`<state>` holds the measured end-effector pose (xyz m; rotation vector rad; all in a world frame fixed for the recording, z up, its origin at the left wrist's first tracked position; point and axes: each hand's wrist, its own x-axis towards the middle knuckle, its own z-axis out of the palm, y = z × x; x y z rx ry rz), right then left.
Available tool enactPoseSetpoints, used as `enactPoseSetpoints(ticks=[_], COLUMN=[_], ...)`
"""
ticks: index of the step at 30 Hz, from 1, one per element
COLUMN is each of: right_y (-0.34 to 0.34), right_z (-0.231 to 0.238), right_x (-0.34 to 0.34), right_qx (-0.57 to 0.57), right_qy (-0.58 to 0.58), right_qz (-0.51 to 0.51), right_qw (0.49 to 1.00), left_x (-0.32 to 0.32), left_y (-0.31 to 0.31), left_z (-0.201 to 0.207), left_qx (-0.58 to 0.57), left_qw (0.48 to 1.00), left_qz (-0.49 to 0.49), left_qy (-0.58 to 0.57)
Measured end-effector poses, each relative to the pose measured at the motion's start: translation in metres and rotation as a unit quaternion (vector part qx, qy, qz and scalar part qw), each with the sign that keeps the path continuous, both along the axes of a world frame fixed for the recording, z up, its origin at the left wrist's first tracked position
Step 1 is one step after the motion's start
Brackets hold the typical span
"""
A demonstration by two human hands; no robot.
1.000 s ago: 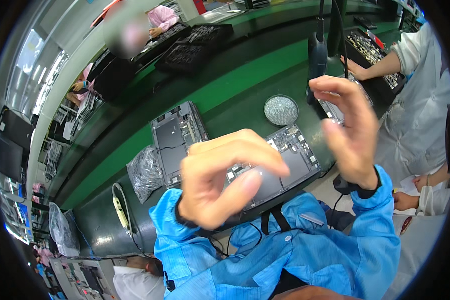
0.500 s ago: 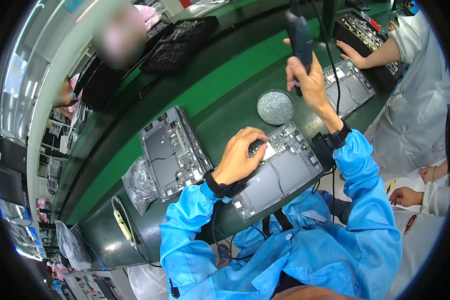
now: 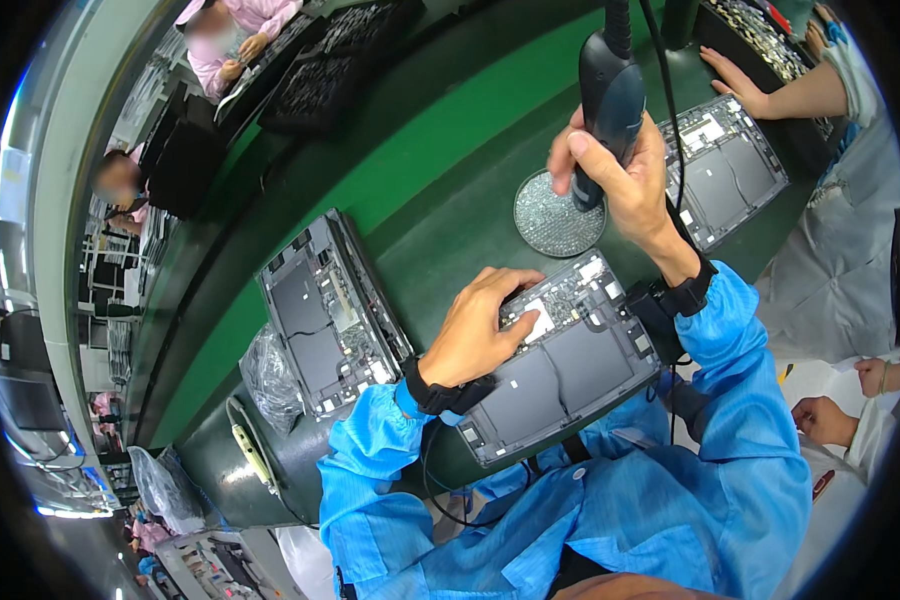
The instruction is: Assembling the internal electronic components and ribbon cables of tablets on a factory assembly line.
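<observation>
An opened laptop base (image 3: pixel 545 385), grey with its circuit board bare, lies on the green bench before me. My left hand (image 3: pixel 478 328) rests over its far left part, thumb and fingers apart; what lies under the palm is hidden. A black electric screwdriver (image 3: pixel 611 95) hangs on its cable, and my right hand (image 3: pixel 630 185) is wrapped round its lower body. Its tip end overlaps the right side of a round dish of small shiny screws (image 3: pixel 555 215) beyond the laptop base. Whether the tip touches the screws, I cannot tell.
Another opened laptop (image 3: pixel 320 320) lies left, beside a clear plastic bag (image 3: pixel 270 380). A yellowish corded tool (image 3: pixel 253 455) is near the bench's left end. At right, a co-worker's hand (image 3: pixel 735 85) rests by another laptop base (image 3: pixel 725 170). Black parts trays (image 3: pixel 320 85) stand across the bench.
My right hand has brought the screwdriver down and nearer, so its end now overlaps the screw dish. My left hand stays on the laptop base, its fingers a little straighter. The view has shifted slightly.
</observation>
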<state>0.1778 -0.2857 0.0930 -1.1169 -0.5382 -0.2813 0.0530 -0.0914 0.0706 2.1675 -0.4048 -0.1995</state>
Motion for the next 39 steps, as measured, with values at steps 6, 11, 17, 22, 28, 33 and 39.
enactPoseSetpoints(ticks=[6, 11, 17, 22, 28, 33, 39], right_y=[-0.009, 0.004, -0.022, -0.022, 0.006, 0.002, 0.001], right_z=[0.009, 0.001, 0.01, 0.023, -0.004, -0.003, -0.008], right_x=[-0.009, -0.007, -0.006, -0.009, 0.001, -0.007, -0.007], right_qx=[0.023, 0.045, -0.025, -0.08, 0.01, 0.004, 0.013], right_qy=[0.041, 0.01, 0.014, 0.03, 0.007, 0.035, 0.06], right_qz=[0.129, 0.046, 0.178, 0.115, 0.049, 0.056, 0.046], right_qw=[0.991, 0.998, 0.984, 0.99, 0.999, 0.998, 0.997], left_x=[0.002, 0.002, 0.0, 0.002, 0.001, -0.001, 0.002], left_y=[0.001, 0.002, 0.004, 0.004, 0.005, 0.006, 0.007], left_z=[0.002, 0.002, 0.0, 0.0, -0.004, -0.007, -0.006], left_qx=[-0.009, -0.011, -0.015, -0.013, -0.022, -0.029, -0.028], left_qw=[1.0, 1.0, 1.0, 1.0, 1.0, 0.999, 0.999], left_qz=[-0.003, -0.007, -0.007, -0.016, -0.016, -0.015, -0.019], left_qy=[0.007, -0.002, -0.01, -0.005, -0.009, -0.005, 0.005])
